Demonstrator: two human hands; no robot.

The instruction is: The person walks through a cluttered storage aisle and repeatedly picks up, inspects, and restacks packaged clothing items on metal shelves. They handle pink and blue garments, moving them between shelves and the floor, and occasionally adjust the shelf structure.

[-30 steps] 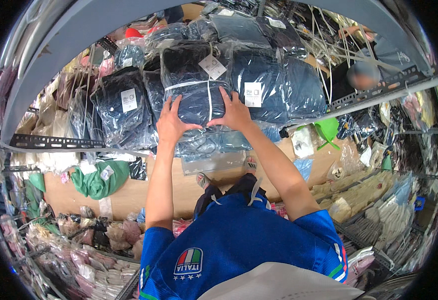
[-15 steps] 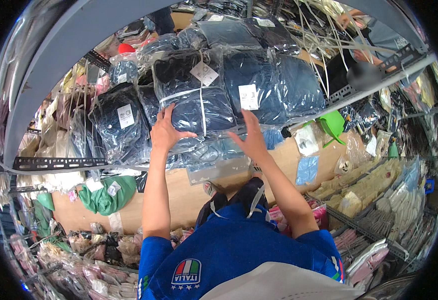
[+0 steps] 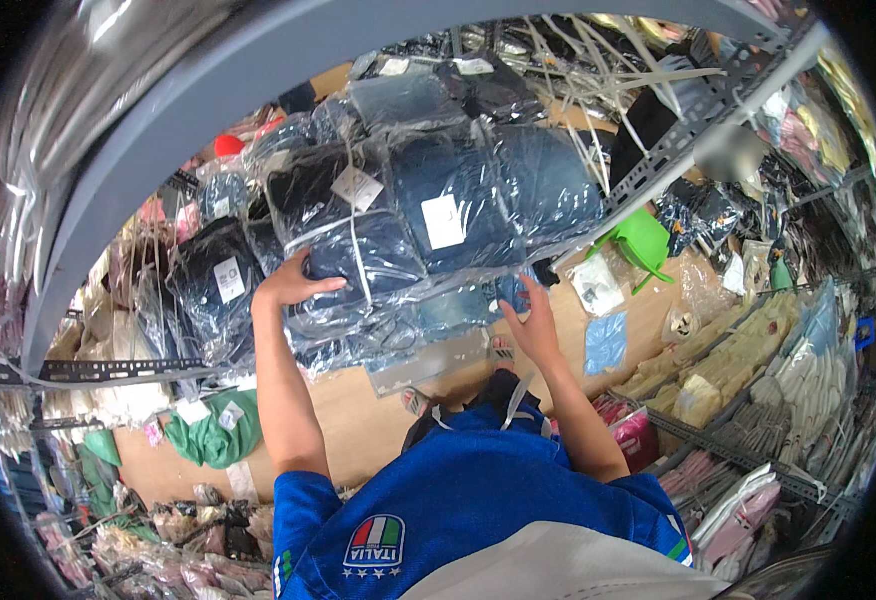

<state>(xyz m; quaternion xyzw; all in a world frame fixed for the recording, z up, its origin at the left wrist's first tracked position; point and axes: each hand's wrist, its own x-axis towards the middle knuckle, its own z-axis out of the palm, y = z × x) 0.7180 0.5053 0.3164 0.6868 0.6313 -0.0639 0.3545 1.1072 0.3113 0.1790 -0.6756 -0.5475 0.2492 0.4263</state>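
Folded dark blue denim garments (image 3: 391, 248) in transparent plastic lie on the shelf in front of me, bound with a white strap and tagged with a white label (image 3: 357, 187). My left hand (image 3: 293, 284) rests at their left side, thumb and fingers spread. Just off the shelf's front edge, my right hand (image 3: 535, 325) is open with fingers apart and nothing in it. Beyond it sits another plastic-wrapped denim pack (image 3: 473, 205) bearing a white label. A further denim pack (image 3: 216, 285) stands to the left of my left hand.
A grey metal frame (image 3: 158, 120) arches over the left, and a slotted metal beam (image 3: 703, 140) runs along the right. A green bag (image 3: 215, 436) and a bright green piece (image 3: 643, 243) lie on the brown floor (image 3: 348, 425). Racks of bagged gloves (image 3: 728, 360) stand at right.
The view has shifted, so the shelf sits lower and tilted. My right hand has drawn back from the denim packs toward me. My left hand stays by the strapped garments.
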